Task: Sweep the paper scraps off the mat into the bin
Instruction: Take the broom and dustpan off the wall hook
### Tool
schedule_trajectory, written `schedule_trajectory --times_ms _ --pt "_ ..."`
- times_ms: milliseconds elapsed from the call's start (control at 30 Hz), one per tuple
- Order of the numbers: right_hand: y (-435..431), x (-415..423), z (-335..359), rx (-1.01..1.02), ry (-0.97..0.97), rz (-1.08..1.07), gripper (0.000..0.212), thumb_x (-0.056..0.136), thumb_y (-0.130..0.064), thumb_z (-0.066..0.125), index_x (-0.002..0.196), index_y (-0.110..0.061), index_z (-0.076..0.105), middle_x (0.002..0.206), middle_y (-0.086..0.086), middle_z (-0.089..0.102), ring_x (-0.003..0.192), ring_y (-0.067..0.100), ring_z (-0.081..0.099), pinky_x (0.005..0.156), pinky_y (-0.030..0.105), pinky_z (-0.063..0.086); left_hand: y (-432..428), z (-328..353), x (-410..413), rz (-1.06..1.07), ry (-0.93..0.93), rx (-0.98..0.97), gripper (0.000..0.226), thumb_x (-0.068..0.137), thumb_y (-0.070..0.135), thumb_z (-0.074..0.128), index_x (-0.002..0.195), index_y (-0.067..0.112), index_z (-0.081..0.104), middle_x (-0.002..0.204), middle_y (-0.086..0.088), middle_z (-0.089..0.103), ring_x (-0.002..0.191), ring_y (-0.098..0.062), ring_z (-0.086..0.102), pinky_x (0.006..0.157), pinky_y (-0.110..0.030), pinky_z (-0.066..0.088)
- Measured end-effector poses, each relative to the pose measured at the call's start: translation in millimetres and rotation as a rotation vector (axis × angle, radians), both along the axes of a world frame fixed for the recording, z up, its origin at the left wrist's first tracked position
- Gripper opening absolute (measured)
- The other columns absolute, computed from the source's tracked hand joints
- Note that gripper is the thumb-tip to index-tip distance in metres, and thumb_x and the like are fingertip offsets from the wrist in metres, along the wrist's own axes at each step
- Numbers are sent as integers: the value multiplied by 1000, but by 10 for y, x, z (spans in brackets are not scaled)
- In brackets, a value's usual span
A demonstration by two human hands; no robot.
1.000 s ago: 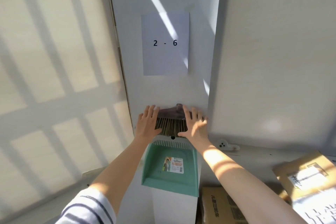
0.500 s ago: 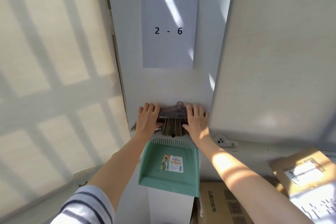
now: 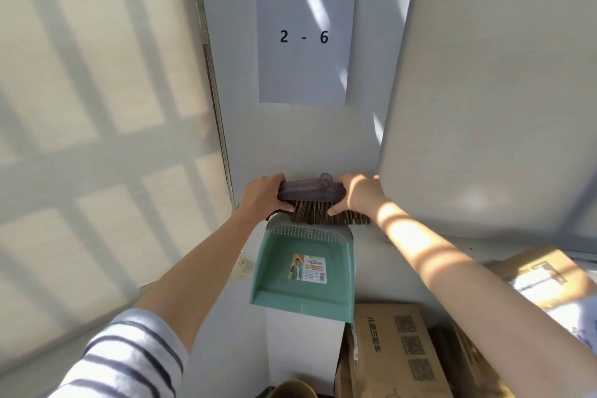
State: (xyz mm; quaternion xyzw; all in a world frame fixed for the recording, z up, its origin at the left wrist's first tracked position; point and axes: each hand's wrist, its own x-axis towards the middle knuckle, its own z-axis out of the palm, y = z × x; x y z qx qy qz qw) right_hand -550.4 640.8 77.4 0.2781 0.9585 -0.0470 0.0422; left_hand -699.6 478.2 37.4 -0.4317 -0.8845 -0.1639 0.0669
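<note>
Overhead, left hand [image 3: 263,197] and right hand [image 3: 361,195] outstretched, each grip clamped on brush head [image 3: 310,192], dustpan [image 3: 307,271] below.

Sheet of paper [image 3: 306,39] on the wall before me reads "2 - 6", sticker [image 3: 310,268] on green dustpan [image 3: 303,271] reads "haosen"

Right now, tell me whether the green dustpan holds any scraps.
Empty: the green dustpan shows only its sticker label; no scraps visible in its tray.
</note>
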Motion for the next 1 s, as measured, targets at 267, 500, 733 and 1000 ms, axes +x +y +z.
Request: schedule_trajectory --times_ms 267,500,733,1000 --pt "-88 274 183 -324 222 211 46 74 -47 80 84 -18 46 76 -7 48 70 14 47 59 23 35 -84 297 295 -52 98 -9 53 68 50 81 103 19 58 92 1 67 78 -19 55 69 -30 43" --pt "-299 543 -54 -427 398 226 26 78 -37 79 87 -16 67 75 -2 66 67 14 58 59 21 42 -202 261 446 -172 157 -77 52 70 45 81 107 18 55 99 -1 67 89 -22 59 81 -32 39" --pt "59 1002 -74 -395 593 -46 53 72 -43 83 111 -13 63 94 4 68 85 22 66 66 31 50 -400 253 355 -239 25 305 90 69 48 81 142 25 34 142 0 46 124 -17 44 106 -39 32" --pt "407 1554 -273 -444 756 -358 69 59 -51 86 107 -8 63 102 7 69 90 23 66 71 28 50 -386 -380 244 -168 21 -211 69 78 41 73 137 22 43 136 -1 52 120 -20 47 100 -38 40"
